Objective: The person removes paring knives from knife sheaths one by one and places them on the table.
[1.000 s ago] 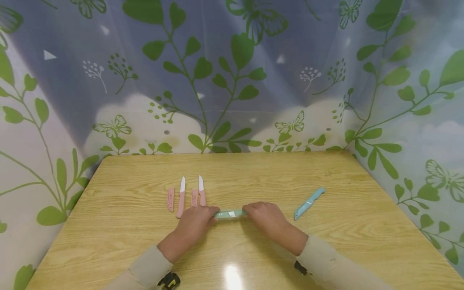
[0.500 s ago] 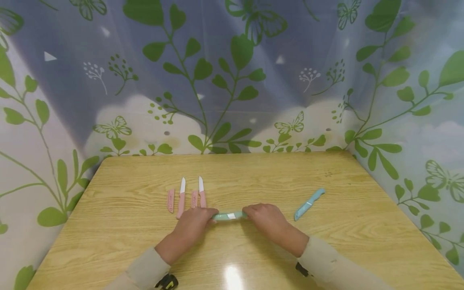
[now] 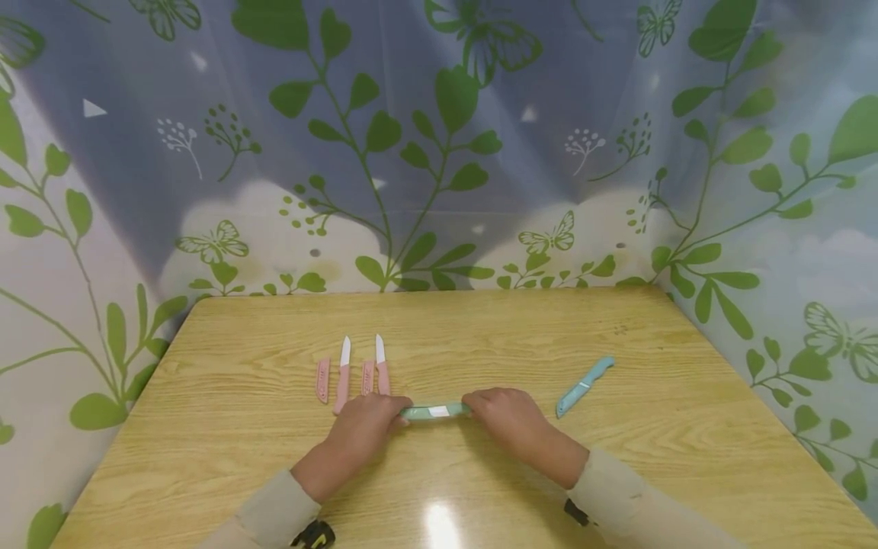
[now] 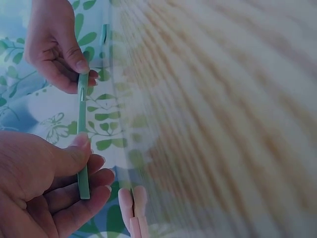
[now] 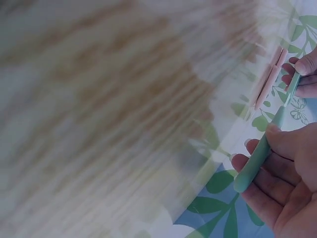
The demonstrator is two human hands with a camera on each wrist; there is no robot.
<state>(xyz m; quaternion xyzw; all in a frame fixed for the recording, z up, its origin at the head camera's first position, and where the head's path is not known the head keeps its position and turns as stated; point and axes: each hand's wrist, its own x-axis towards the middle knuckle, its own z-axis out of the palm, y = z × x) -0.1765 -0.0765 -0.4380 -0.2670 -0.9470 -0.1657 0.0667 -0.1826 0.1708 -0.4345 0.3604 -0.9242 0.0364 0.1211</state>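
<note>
Both hands hold a green knife just above the table. My left hand (image 3: pixel 362 427) pinches its green sheath (image 3: pixel 417 414) between thumb and fingers. At the other end, my right hand (image 3: pixel 511 421) grips the green handle (image 5: pixel 258 163), thumb on top and fingers curled beneath. A short stretch of white blade (image 3: pixel 439 412) shows between sheath and handle; the rest of the blade is hidden in the sheath. Beyond the left hand lie two bare pink knives (image 3: pixel 342 385) (image 3: pixel 382 370) with white blades, and two pink sheaths (image 3: pixel 322 381) (image 3: pixel 368 377) beside them.
A blue knife (image 3: pixel 583 387), its blade covered by its sheath, lies slanted on the wooden table (image 3: pixel 514 328) to the right. Patterned cloth (image 3: pixel 439 191) with leaves and butterflies hangs behind the table and along both sides.
My right hand has shifted slightly right, and a little more white blade shows between sheath and handle. The held knife has come slightly nearer. The pink and blue knives have stayed put.
</note>
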